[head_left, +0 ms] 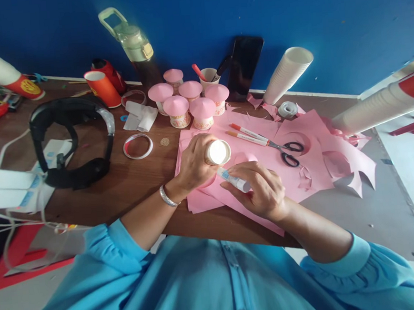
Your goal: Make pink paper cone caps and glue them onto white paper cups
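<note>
glue stick (pixel 233 179) sits at a paper cup (pixel 219 153) over pink paper (pixel 297 183), seemingly applying glue; left hand (pixel 196 163) curls round the cup, right hand (pixel 262 186) pinches the stick; next likely needs even turning.

A water bottle (pixel 135 43) with a pale green lid and raised carry loop stands at the back of the bench (pixel 165 170), near the blue wall (pixel 196 17). Further right, a black smartphone (pixel 246 66) is propped upright at the wall. An orange-red cup (pixel 107 90) stands left of the bottle. Nearer the front left sits a black padded head strap (pixel 78 177), just beside a white block-shaped item (pixel 8 185) and loose white cables.
</note>
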Motion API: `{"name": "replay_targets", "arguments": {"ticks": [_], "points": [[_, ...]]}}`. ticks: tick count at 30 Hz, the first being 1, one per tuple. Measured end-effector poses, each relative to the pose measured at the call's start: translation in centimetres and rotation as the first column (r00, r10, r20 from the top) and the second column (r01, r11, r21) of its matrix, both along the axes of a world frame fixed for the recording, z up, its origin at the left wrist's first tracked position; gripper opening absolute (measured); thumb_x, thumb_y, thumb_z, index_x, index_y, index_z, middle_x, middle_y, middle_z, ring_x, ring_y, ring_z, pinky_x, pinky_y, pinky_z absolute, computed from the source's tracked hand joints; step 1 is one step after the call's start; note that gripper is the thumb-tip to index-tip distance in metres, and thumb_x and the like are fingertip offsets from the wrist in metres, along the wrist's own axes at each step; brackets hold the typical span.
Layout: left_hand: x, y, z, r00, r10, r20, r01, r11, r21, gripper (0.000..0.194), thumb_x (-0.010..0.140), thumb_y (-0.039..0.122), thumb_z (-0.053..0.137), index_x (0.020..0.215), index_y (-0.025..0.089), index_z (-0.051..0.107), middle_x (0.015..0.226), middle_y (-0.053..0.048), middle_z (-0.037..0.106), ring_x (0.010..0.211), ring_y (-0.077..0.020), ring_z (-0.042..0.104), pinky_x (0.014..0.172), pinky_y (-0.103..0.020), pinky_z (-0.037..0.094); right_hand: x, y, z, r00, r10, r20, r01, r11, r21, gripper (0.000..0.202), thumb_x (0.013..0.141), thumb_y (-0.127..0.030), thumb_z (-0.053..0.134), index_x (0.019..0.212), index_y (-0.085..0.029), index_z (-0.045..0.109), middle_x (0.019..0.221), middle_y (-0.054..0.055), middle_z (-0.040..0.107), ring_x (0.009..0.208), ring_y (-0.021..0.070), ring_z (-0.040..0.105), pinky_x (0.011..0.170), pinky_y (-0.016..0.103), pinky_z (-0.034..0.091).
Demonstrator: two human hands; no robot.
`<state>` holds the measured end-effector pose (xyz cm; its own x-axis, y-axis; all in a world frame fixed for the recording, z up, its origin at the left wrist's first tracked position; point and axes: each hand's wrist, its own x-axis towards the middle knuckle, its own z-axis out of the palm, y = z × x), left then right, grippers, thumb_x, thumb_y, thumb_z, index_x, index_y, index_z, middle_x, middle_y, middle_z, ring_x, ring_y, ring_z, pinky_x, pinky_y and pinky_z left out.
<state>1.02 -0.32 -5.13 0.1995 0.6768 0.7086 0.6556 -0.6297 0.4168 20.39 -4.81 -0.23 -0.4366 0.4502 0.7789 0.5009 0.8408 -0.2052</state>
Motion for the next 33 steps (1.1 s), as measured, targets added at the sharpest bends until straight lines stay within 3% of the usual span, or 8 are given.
{"name": "replay_targets", "arguments": {"ticks": [11,16,23,29,33], "points": [[0.24,-0.01,-0.53,0.994,-0.005,-0.108,0.011,0.999,0.049,0.031,0.09,0.014,0.061,0.119,0.022,0.052,0.106,-0.009,0.071,0.099,-0.0252,0.069,0.085,-0.042,0.06,-0.15,-0.05,0.31,0.999,-0.002,-0.047,0.003,1.0,0.018,0.035,0.092,-0.02,0.076,0.124,-0.02,0.062,0.094,0.007,0.079,0.084,0.0216,0.077,0.068,0.032,0.064],[0.27,-0.1,-0.19,0.995,-0.007,-0.101,0.014,0.998,0.068,0.034,0.089,0.019,0.066,0.12,0.02,0.053,0.106,-0.011,0.071,0.098,-0.0263,0.069,0.083,-0.041,0.06,-0.37,-0.52,0.18,1.0,0.017,-0.006,-0.017,1.0,-0.002,0.034,0.092,-0.019,0.077,0.122,-0.018,0.062,0.094,0.007,0.079,0.084,0.0199,0.076,0.064,0.029,0.063],[0.31,-0.1,-0.58,0.989,-0.004,-0.15,0.007,1.0,0.02,0.03,0.09,0.016,0.063,0.117,0.021,0.052,0.106,-0.011,0.071,0.1,-0.0266,0.069,0.084,-0.043,0.06,-0.15,-0.11,0.42,0.998,-0.036,-0.055,0.036,0.999,0.007,0.037,0.091,-0.02,0.077,0.125,-0.021,0.061,0.094,0.006,0.079,0.084,0.022,0.077,0.07,0.033,0.065],[0.43,-0.3,-0.27,0.993,-0.017,-0.118,0.021,0.999,0.031,0.033,0.091,0.025,0.067,0.12,0.02,0.052,0.108,-0.011,0.071,0.1,-0.027,0.068,0.084,-0.042,0.06,-0.58,-0.64,-0.03,0.999,0.03,0.025,-0.03,1.0,0.0,0.033,0.092,-0.019,0.077,0.121,-0.019,0.061,0.095,0.006,0.079,0.084,0.0197,0.077,0.067,0.029,0.063],[0.42,-0.15,-0.44,0.993,-0.028,-0.113,0.03,1.0,0.01,0.029,0.091,0.023,0.064,0.117,0.022,0.052,0.106,-0.01,0.071,0.1,-0.0263,0.069,0.084,-0.042,0.06,-0.32,-0.31,0.52,1.0,-0.018,-0.004,0.019,0.999,0.035,0.036,0.089,-0.017,0.079,0.12,-0.018,0.061,0.095,0.007,0.079,0.085,0.0204,0.077,0.068,0.03,0.064]]}}
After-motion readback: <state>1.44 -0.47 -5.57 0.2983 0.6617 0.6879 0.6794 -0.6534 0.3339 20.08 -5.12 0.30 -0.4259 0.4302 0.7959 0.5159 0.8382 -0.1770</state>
